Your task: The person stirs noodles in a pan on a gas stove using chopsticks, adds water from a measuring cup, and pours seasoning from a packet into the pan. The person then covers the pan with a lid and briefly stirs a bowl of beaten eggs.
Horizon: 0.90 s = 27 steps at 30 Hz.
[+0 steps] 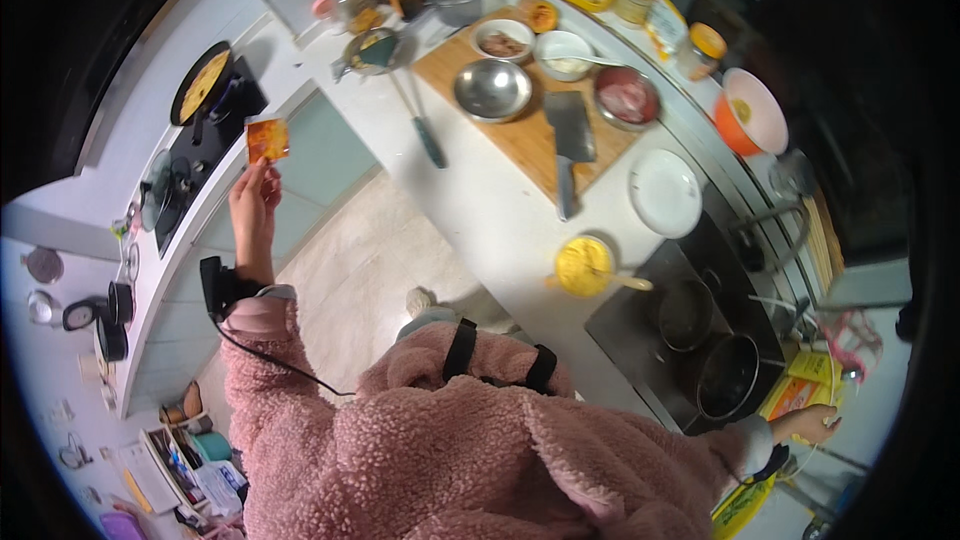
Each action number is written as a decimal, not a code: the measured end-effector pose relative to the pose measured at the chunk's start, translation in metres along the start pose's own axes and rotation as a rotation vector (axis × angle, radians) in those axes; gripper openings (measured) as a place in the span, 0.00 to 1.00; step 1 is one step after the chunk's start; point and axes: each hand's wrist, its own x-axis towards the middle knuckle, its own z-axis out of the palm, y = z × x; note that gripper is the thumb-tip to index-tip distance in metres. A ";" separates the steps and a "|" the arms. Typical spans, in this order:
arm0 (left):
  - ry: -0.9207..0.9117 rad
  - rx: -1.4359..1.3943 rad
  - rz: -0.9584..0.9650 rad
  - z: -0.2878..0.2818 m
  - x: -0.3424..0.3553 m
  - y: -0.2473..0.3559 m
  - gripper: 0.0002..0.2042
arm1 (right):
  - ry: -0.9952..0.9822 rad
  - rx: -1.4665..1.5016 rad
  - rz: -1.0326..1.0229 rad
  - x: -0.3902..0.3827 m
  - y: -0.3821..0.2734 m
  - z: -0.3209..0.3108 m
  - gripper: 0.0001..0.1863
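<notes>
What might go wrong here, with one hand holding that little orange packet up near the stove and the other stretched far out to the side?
1. The left hand pinches the orange packet only by its lower edge, close to the frying pan; it may slip and drop.
2. The right hand reaches wide past the dark pots; the fluffy pink sleeve might brush them.
3. The cleaver lies bare on the cutting board.

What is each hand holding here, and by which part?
The left hand pinches a small orange packet by its lower edge. The right hand rests near the yellow packages; any hold cannot be told.
</notes>
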 end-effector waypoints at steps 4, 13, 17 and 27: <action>-0.049 -0.012 0.009 -0.043 0.041 -0.009 0.11 | -0.232 0.653 -0.253 -0.127 -0.199 -0.018 0.13; 0.047 -0.181 -0.052 -0.193 0.111 -0.004 0.10 | -2.550 0.920 0.030 -0.585 -0.627 -0.170 0.16; 0.177 -0.180 -0.006 -0.257 0.136 0.022 0.10 | -2.563 0.699 0.899 -0.694 -0.719 -0.189 0.25; 0.278 -0.237 0.012 -0.317 0.199 0.027 0.11 | -2.337 1.030 1.415 -0.791 -0.740 -0.139 0.10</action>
